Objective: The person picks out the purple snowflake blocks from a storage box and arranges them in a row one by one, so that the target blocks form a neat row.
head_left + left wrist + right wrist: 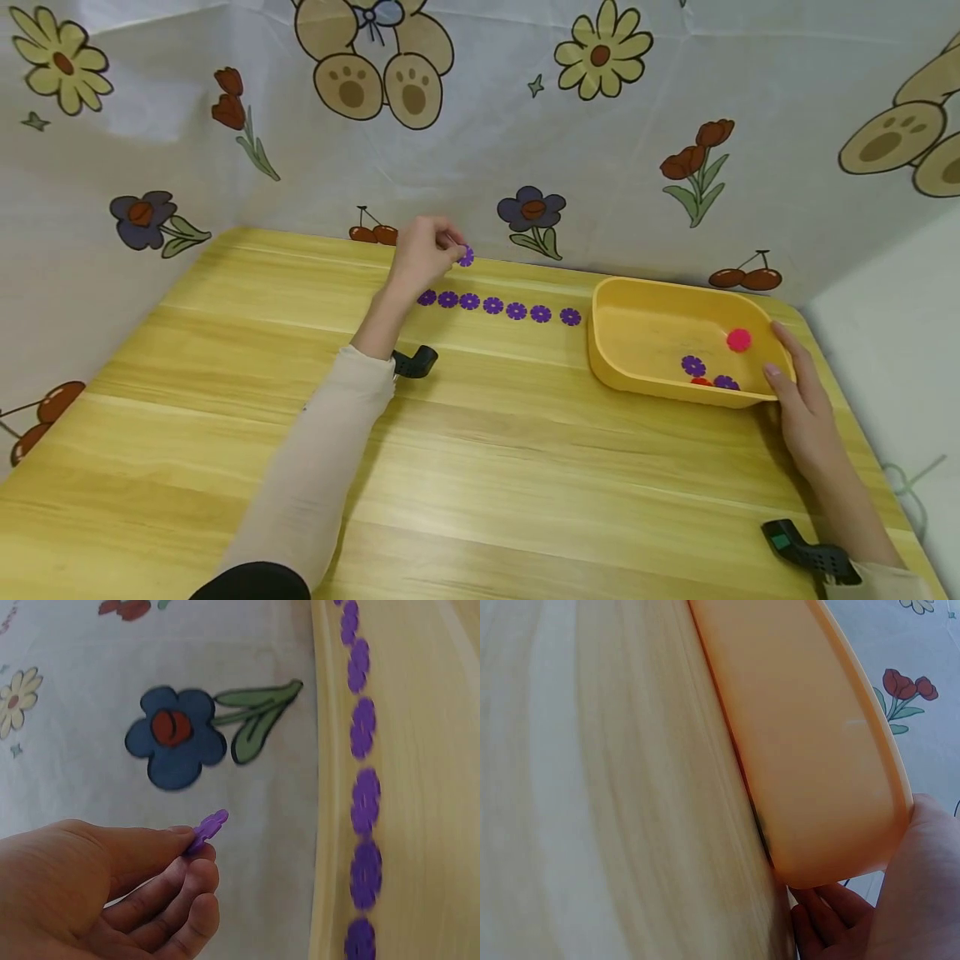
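Observation:
My left hand [424,257] pinches a purple snowflake disc [209,830] between thumb and forefinger, held above the far part of the table. Below it, a row of several purple discs [492,306] lies flat on the wood, running left to right toward the basin. With my right hand [806,408] I grip the right end of a yellow plastic basin [660,298], thumb over its rim and fingers around the outside. Inside the basin lie two purple discs [693,366], a pink disc [738,340] and a partly hidden red piece [701,381].
The wood-grain table [480,467] ends at the back against a cloth [465,158] printed with flowers, cherries and bear feet. Black wrist mounts [810,554] sit on both forearms. A white surface [900,333] drops away past the table's right edge.

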`<action>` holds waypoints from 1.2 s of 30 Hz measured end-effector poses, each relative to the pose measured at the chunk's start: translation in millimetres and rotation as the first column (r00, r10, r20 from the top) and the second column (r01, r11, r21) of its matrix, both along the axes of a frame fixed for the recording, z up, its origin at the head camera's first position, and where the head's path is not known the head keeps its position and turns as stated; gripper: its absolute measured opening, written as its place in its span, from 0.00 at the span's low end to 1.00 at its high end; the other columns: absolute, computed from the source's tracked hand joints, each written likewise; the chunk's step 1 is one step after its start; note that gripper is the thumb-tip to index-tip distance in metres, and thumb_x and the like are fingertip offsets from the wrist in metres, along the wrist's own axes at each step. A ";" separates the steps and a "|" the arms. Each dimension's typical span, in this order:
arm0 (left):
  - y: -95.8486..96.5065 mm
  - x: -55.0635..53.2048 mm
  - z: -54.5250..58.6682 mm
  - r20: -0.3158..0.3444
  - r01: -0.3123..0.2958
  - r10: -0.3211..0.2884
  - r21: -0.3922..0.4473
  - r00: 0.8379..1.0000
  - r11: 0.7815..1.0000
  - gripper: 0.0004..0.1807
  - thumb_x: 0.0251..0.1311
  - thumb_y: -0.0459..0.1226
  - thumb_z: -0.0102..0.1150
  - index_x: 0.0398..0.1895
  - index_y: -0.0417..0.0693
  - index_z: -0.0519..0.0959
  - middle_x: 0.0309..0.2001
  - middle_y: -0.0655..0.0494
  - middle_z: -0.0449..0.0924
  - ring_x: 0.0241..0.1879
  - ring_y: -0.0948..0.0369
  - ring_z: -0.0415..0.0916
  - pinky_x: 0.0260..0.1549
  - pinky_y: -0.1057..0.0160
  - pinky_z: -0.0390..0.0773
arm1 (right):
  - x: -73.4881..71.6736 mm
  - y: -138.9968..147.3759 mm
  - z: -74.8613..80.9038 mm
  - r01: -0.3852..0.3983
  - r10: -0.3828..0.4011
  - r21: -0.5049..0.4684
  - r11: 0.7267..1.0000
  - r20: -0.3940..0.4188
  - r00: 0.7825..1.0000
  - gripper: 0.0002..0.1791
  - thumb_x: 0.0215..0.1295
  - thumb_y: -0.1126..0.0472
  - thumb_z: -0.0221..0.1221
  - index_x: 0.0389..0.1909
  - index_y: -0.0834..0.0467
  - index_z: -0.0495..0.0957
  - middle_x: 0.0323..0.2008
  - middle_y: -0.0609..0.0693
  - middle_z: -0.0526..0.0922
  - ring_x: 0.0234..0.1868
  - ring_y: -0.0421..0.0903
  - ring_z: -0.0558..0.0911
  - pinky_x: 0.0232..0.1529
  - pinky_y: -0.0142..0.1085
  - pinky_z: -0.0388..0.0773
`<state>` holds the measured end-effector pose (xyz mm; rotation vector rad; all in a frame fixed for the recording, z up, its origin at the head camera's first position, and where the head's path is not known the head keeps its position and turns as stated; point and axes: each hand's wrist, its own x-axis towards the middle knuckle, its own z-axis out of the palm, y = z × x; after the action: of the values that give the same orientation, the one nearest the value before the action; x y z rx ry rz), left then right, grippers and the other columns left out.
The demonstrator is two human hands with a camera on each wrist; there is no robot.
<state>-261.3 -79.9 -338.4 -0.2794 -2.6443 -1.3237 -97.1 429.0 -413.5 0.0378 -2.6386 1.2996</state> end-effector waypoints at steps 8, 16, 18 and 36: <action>-41.3 -2.4 -8.2 0.039 -0.011 0.013 -0.037 0.999 0.999 0.03 0.68 0.31 0.68 0.39 0.39 0.88 0.36 0.43 0.88 0.31 0.52 0.84 0.34 0.61 0.82 | 0.5 0.8 0.4 0.005 -0.005 0.001 1.000 0.003 1.000 0.32 0.87 0.55 0.40 0.86 0.39 0.46 0.85 0.36 0.44 0.86 0.41 0.39 0.81 0.55 0.24; -73.4 -6.4 -19.2 0.195 0.025 -0.003 -0.108 0.981 0.994 0.03 0.66 0.30 0.69 0.36 0.37 0.88 0.34 0.42 0.88 0.31 0.45 0.86 0.29 0.65 0.79 | 1.3 1.9 -0.8 -0.002 0.002 0.002 1.000 0.003 1.000 0.32 0.87 0.55 0.39 0.86 0.39 0.45 0.86 0.36 0.43 0.85 0.37 0.39 0.82 0.51 0.24; -78.9 -6.8 -21.9 0.246 0.031 -0.001 -0.118 0.969 0.993 0.03 0.66 0.30 0.69 0.36 0.36 0.88 0.33 0.41 0.88 0.29 0.48 0.85 0.28 0.65 0.79 | 0.8 1.2 -0.7 -0.006 0.006 0.000 1.000 0.000 1.000 0.32 0.87 0.55 0.39 0.86 0.39 0.45 0.86 0.36 0.43 0.85 0.36 0.39 0.82 0.49 0.24; -90.7 -9.3 -29.4 0.371 0.041 0.013 -0.137 0.929 0.990 0.03 0.66 0.31 0.70 0.39 0.38 0.87 0.34 0.50 0.86 0.31 0.57 0.78 0.31 0.66 0.78 | -0.2 0.6 -0.9 -0.001 0.001 -0.001 1.000 0.004 1.000 0.32 0.87 0.55 0.39 0.86 0.38 0.46 0.85 0.36 0.44 0.85 0.36 0.40 0.82 0.45 0.25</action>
<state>-270.6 -170.6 -367.8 -0.0683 -3.0617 -1.3042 -97.4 429.6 -414.5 0.0366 -2.6418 1.3026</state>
